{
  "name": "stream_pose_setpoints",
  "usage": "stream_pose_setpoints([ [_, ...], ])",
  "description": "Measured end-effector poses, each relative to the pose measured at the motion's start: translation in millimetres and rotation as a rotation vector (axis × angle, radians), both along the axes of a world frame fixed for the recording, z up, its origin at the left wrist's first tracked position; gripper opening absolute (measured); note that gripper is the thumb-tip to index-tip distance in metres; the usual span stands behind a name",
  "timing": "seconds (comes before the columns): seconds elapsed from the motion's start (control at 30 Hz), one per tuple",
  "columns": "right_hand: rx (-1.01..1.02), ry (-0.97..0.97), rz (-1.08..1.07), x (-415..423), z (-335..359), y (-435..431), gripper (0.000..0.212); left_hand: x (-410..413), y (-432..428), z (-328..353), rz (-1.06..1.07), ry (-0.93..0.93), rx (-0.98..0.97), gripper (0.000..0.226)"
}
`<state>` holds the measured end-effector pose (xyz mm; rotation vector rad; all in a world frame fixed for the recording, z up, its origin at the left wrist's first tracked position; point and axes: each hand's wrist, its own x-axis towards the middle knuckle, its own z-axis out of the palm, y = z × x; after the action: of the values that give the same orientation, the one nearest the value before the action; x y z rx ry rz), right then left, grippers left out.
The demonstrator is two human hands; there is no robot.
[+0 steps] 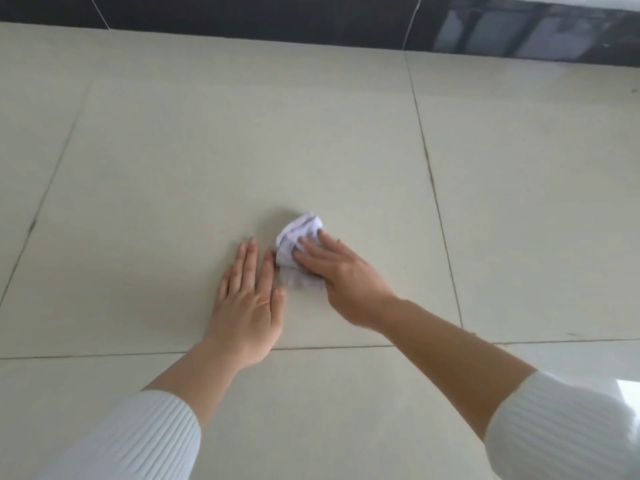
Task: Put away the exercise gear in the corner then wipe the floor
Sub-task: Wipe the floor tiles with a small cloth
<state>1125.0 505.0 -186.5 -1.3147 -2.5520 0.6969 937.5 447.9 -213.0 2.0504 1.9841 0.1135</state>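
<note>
A crumpled pale lilac cloth [294,242] lies on the cream tiled floor [207,150] near the middle of the view. My right hand [341,275] lies on top of the cloth and presses it down with straight fingers. My left hand [247,303] rests flat on the floor just left of the cloth, fingers straight and together, its forefinger close to the cloth's edge. No exercise gear is in view.
A dark glossy skirting band [311,19] runs along the far edge of the floor. Dark grout lines [434,188] divide the large tiles. Both forearms wear pushed-up white ribbed sleeves [138,441].
</note>
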Motion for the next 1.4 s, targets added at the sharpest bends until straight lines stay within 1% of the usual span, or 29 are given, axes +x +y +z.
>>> stream_pose_setpoints([
  [0.07, 0.068, -0.051, 0.142, 41, 0, -21, 0.067, 0, 0, 1, 0.001, 0.0, -0.02, 0.071],
  [0.1, 0.109, -0.091, 0.132, 66, -1, -23, 0.07, 0, 0, 1, 0.006, -0.008, -0.027, 0.072],
  [0.13, 0.125, -0.125, 0.047, 90, -1, -22, 0.074, 0, 0, 1, 0.011, -0.015, -0.028, 0.073],
  [0.2, 0.091, -0.148, -0.246, 128, 1, -17, 0.079, 0, 0, 1, 0.013, -0.015, -0.03, 0.073],
  [0.27, 0.032, -0.136, -0.528, 145, 2, -16, 0.075, 0, 2, 1, 0.014, -0.009, -0.045, 0.069],
  [0.3, 0.027, -0.129, -0.621, 146, 1, -20, 0.071, 0, 3, 2, 0.025, -0.01, -0.06, 0.064],
  [0.37, 0.03, -0.084, -0.702, 140, -3, -33, 0.067, 3, 0, 4, 0.053, 0.0, -0.11, 0.059],
  [0.4, 0.043, -0.058, -0.692, 135, -5, -42, 0.066, 6, -4, 5, 0.065, 0.002, -0.133, 0.058],
  [0.47, 0.085, -0.032, -0.571, 123, -7, -71, 0.064, 12, -21, 9, 0.078, -0.001, -0.149, 0.058],
  [0.53, 0.162, -0.027, -0.36, 115, -7, -106, 0.062, 18, -42, 9, 0.059, 0.014, -0.136, 0.058],
  [0.6, 0.203, -0.031, -0.158, 112, -9, -145, 0.06, 20, -61, 9, 0.022, 0.034, -0.123, 0.063],
  [0.73, 0.134, -0.022, 0.144, 100, -6, -219, 0.055, 23, -96, 13, -0.02, 0.028, -0.088, 0.078],
  [0.8, 0.143, -0.077, 0.322, 102, -2, -230, 0.058, 25, -118, 16, 0.0, 0.022, -0.095, 0.078],
  [0.83, 0.168, -0.111, 0.371, 108, -2, -225, 0.061, 27, -129, 17, 0.014, 0.013, -0.091, 0.077],
  [0.87, 0.187, -0.145, 0.356, 115, -2, -216, 0.065, 28, -140, 19, 0.017, 0.01, -0.09, 0.075],
  [0.9, 0.201, -0.154, 0.262, 122, -1, -206, 0.069, 28, -152, 21, 0.003, 0.017, -0.093, 0.073],
  [0.93, 0.194, -0.145, 0.078, 129, 1, -196, 0.073, 25, -162, 22, -0.023, 0.034, -0.094, 0.07],
  [0.97, 0.15, -0.128, -0.165, 136, 4, -186, 0.076, 21, -172, 23, -0.052, 0.06, -0.098, 0.067],
  [1.0, 0.064, -0.12, -0.413, 140, 10, -178, 0.077, 14, -180, 24, -0.073, 0.086, -0.119, 0.064],
  [1.03, -0.023, -0.132, -0.604, 143, 14, -176, 0.077, 6, -188, 26, -0.084, 0.106, -0.142, 0.064],
  [1.07, -0.089, -0.138, -0.732, 142, 18, -178, 0.076, -4, -196, 29, -0.089, 0.12, -0.152, 0.068],
  [1.1, -0.11, -0.149, -0.785, 139, 19, -183, 0.075, -13, -201, 30, -0.091, 0.131, -0.163, 0.073],
  [1.13, -0.111, -0.162, -0.774, 132, 17, -189, 0.075, -22, -204, 31, -0.086, 0.141, -0.181, 0.077],
  [1.17, -0.072, -0.15, -0.714, 124, 12, -201, 0.075, -30, -207, 30, -0.075, 0.148, -0.2, 0.077],
  [1.23, 0.045, -0.134, -0.479, 103, 3, -232, 0.074, -42, -209, 28, -0.031, 0.134, -0.234, 0.072],
  [1.27, 0.089, -0.115, -0.367, 93, 0, -250, 0.072, -43, -208, 26, -0.006, 0.119, -0.22, 0.072],
  [1.33, 0.125, -0.087, -0.129, 78, -4, -285, 0.067, -35, -205, 23, 0.038, 0.085, -0.163, 0.078],
  [1.4, 0.124, -0.094, 0.138, 73, -4, -309, 0.063, -21, -203, 20, 0.049, 0.055, -0.137, 0.077],
])
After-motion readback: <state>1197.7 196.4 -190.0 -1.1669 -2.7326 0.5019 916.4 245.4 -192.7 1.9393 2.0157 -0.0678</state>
